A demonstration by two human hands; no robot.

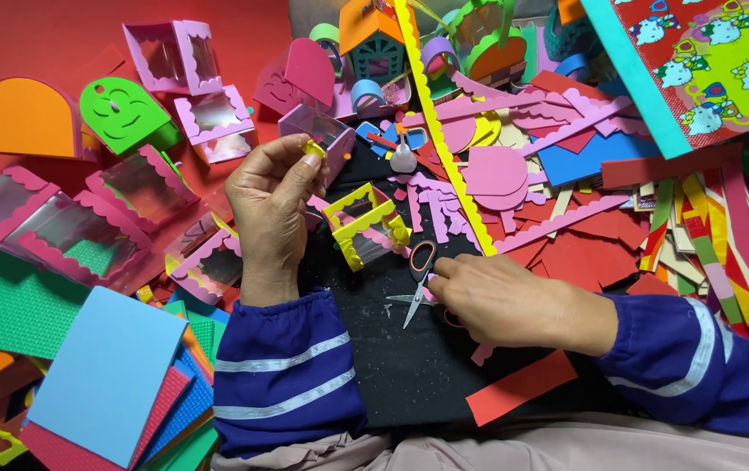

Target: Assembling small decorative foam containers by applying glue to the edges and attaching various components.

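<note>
Head view. I see the left hand [272,202] raised over the black mat [409,366], its thumb and forefinger pinching a small yellow scrap [313,148]. It looks like craft foam: very light, soft, bends easily, likely to crease or tear if squeezed hard. A fingertip pinch at its edge seems the right hold; a wider grip would hide it.

The right hand [501,301] lies low on the mat, fingers curled down at the scissors [416,288]. Its fingertips are at the lower handle loop, touching it as far as I can tell, but I cannot tell whether they are closed round it. The scissors are small, pink-handled, blades slightly parted, pointing toward me. Stiff, a little slippery at the blades; best taken by the loops.

Between the hands sits a little box [366,228] with yellow scalloped trim and clear windows. I judge it light and crushable.

All around: pink window boxes [174,54], a green face cutout [122,113], a blue sheet [108,375], and foam strips [706,227] heaped at right.
</note>
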